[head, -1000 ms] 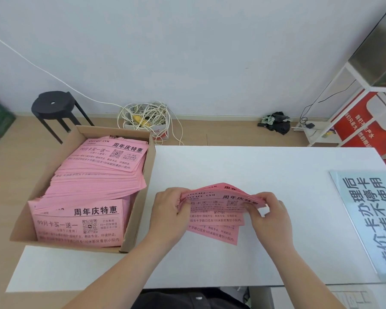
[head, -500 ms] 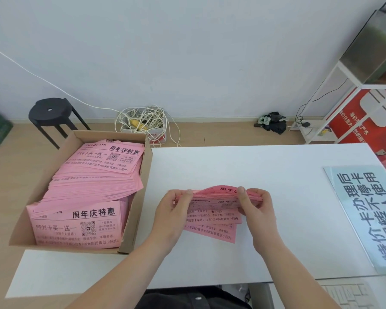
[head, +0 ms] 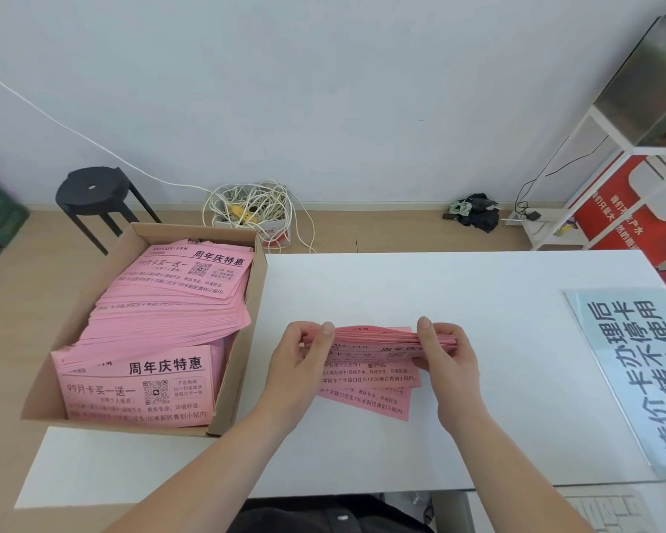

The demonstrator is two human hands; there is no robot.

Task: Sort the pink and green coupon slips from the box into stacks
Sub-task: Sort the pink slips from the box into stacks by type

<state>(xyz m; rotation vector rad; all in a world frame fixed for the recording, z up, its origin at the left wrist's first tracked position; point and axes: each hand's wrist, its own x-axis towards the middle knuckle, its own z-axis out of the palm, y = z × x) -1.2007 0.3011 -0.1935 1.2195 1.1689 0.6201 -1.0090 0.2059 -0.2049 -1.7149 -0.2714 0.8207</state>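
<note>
White table [head: 400, 286] with pink slips [head: 370, 402], wooden floor [head: 20, 325]

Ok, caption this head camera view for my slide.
Left hand and right hand grip a bundle of pink slips over the table, box alongside.

left hand [head: 302, 357] pinches left end of pink slip bundle [head: 377, 336] | right hand [head: 448, 359] pinches right end | bundle held above loose pink slips [head: 366, 394] on white table [head: 400, 286] | cardboard box [head: 243, 340] of pink slips at left
</note>
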